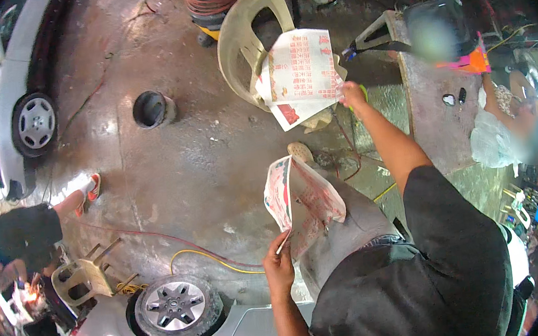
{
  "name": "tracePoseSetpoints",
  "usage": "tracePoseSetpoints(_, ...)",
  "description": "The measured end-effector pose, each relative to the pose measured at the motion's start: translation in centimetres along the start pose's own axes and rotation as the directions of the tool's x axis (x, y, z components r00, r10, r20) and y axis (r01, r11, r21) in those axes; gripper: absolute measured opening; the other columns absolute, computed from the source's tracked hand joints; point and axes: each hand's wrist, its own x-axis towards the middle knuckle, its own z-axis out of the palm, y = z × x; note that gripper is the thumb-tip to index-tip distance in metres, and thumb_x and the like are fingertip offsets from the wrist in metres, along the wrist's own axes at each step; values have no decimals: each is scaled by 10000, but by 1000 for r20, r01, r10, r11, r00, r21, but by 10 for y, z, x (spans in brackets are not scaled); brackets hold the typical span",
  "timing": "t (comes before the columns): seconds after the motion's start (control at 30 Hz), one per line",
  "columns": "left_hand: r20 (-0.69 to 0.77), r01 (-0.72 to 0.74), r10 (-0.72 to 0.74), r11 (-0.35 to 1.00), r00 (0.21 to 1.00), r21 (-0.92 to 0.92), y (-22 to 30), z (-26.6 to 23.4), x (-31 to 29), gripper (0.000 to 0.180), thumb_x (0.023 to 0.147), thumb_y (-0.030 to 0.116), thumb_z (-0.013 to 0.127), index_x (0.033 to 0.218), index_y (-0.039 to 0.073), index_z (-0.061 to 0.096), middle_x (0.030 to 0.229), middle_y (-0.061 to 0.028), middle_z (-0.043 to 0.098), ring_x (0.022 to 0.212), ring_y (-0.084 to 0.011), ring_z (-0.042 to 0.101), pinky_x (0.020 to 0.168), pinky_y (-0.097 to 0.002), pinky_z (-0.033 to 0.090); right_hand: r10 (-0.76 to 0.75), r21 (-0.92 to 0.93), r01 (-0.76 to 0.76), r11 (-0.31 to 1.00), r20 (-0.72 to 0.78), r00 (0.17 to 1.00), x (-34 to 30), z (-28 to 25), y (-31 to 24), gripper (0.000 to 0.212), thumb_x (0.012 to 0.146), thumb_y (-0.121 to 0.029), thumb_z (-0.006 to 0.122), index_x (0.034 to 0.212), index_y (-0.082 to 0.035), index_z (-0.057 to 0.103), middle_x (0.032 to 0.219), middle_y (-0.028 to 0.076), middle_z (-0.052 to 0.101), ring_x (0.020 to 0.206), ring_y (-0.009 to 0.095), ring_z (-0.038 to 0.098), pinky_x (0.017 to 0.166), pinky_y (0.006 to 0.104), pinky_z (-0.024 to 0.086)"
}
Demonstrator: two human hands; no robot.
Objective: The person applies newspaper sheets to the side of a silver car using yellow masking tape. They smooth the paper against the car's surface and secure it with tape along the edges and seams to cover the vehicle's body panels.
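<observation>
1 red-lettered sheet (pixel 300 69) is pinched in right grip (pixel 354 96), 1 folded sheet (pixel 316 204) in left grip (pixel 279 266).

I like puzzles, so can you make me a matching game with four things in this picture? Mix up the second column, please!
Things:
1. Left hand
2. Right hand
3. Bucket
4. Other person's shoe

Matches:
A. Red-orange
B. At the edge of the white sheet
C. Dark grey, on the floor
D. Holding the folded paper

Right pairs: 1-D, 2-B, 3-C, 4-A
</observation>
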Motion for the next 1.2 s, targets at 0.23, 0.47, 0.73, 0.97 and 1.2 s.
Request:
tracePoseSetpoints(0.23,133,81,-74,995,988,-54,40,27,81,259,977,-47,587,1188,-2,731,1237,-155,740,1200,-254,681,1062,-361,487,-36,-65,23,998,-205,978,181,9,-2,353,897,-345,764,859,-7,670,718,72,649,605,201,629,510,378,465)
tracePoseSetpoints(0.47,-37,41,-34,972,999,230,83,13,130,267,939,-114,564,1142,-15,707,1223,-181,740,1265,-308,653,1089,-416,475,-62,94,75,993,-138,988,183,28,-34,244,856,-218,815,925,-54,647,768,33,634,620,138,569,550,326,458)
tracePoseSetpoints(0.73,350,24,-110,970,930,243,121,41,191,232,947,-15,630,1158,50,701,1052,-167,737,978,-340,721,859,-366,544,-687,-270,640,719,-142,712,8,-22,-162,230,894,-153,798,1030,-23,665,938,21,675,876,108,602,800,279,496)
tracePoseSetpoints(0.97,781,-132,272,962,562,-240,137,129,307,182,982,60,614,1148,27,680,1048,-109,736,990,-235,696,927,-356,525,-754,-375,688,621,-524,396,-104,-112,-219,164,946,-131,745,1043,-43,648,1012,79,684,823,145,636,676,324,542)
tracePoseSetpoints(1.2,319,258,-95,815,943,-519,73,183,471,172,1024,133,590,1153,58,676,1063,-39,699,979,-125,630,862,-324,516,-922,-852,355,386,-339,188,-146,-122,-239,579,911,-33,641,1452,-85,442,1058,125,688,788,208,681,686,414,612)
